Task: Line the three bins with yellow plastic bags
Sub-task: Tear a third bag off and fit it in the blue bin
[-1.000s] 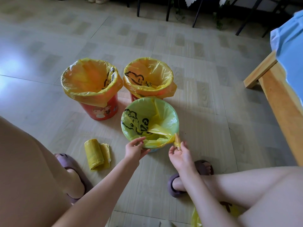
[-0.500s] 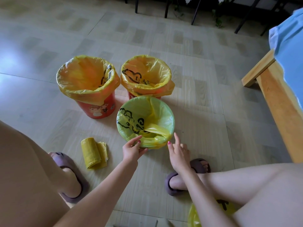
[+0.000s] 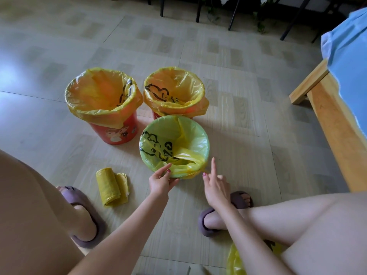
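The right hand point(image 3: 215, 185) has let go of the bag's twisted end and now hangs loose, forefinger raised beside the nearest bin point(image 3: 174, 145). The left hand point(image 3: 161, 180) still pinches the yellow bag point(image 3: 184, 166) at that bin's near rim, on the floor point(image 3: 248, 116).

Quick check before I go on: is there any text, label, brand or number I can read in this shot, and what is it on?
No text reads clearly.
Nearest bin's yellow bag: black printed marks, creased, unreadable.
Back right bin's bag: black print, folded, unreadable.
Left red bin's bag: dark print mostly hidden.
Left red bin: cartoon picture, no legible words.
Roll of yellow bags: no print visible.
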